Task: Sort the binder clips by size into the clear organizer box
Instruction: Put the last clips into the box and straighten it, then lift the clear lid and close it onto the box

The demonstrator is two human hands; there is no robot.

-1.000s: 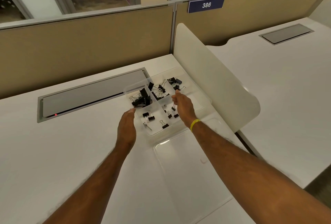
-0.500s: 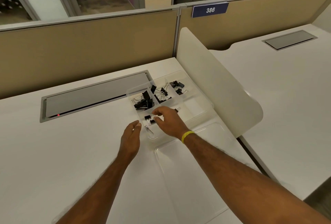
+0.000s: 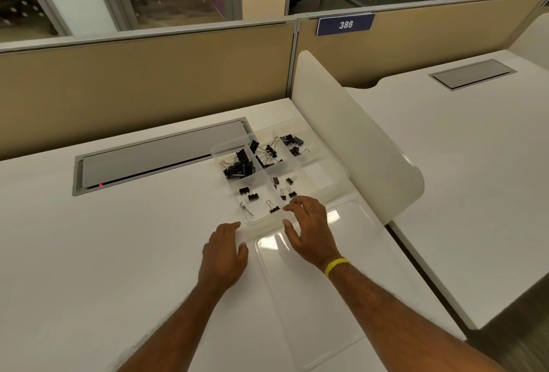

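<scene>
Left grip (image 3: 225, 252) lies flat on the bench (image 3: 118, 252), fingers relaxed and holding nothing, its tips just short of the near left corner of the box (image 3: 328, 186). Right grip (image 3: 309, 230) is spread and empty over the box's near rim and the lid (image 3: 320, 312); whether it touches either, I cannot tell. Clips (image 3: 239, 168) lie in several compartments, the nearest just beyond the right fingertips. The clear walls are hard to trace.

A white desk (image 3: 89, 252) with a grey cable hatch (image 3: 160, 157) — tan partition (image 3: 148, 83) behind, blue sign (image 3: 345, 24) reading 386.
</scene>
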